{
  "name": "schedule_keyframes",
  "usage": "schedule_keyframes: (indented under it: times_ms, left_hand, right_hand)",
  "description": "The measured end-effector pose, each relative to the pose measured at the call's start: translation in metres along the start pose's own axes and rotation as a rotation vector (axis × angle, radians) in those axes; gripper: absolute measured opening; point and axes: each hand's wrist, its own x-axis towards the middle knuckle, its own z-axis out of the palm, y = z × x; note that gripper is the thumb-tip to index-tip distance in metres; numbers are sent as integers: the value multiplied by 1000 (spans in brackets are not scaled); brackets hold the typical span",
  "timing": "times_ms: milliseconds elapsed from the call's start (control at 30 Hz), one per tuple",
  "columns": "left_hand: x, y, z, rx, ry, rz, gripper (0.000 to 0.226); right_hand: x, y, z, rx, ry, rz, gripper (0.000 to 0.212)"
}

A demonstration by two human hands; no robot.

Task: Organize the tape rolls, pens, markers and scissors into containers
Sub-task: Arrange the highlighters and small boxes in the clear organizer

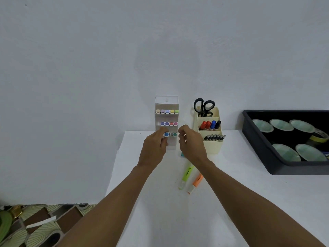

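White table (231,202): both hands pinch at the marker rack (166,104); highlighter (185,175) print unreadable.

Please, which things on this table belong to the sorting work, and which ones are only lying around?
Belonging to the job:
- green highlighter and orange highlighter, loose on the table
- white marker rack, both hands at it
- cream organiser holding scissors
- black tray with tape rolls

Only lying around:
- patterned box beside the table
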Motion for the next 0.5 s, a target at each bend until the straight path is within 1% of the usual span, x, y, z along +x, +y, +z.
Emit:
schedule_keyframes:
  times_ms: [100, 233, 300, 400, 500]
  left_hand:
    - [7, 0, 8, 19, -78, -64, 18]
    - [15, -3, 17, 71, -169, -112, 16]
    - [18, -5, 20, 98, -187, -122, 21]
    - [19, -8, 21, 119, -220, -143, 35]
    - [20, -10, 20, 149, -267, -143, 42]
  right_hand:
    - [-5, 5, 1, 116, -44, 103, 30]
    - [-3, 12, 6, 122, -145, 137, 50]
    - [-2, 14, 8, 141, -176, 145, 54]
    - [-1, 13, 10, 232, -218, 163, 57]
    - [-2, 11, 11, 311, -241, 178, 60]
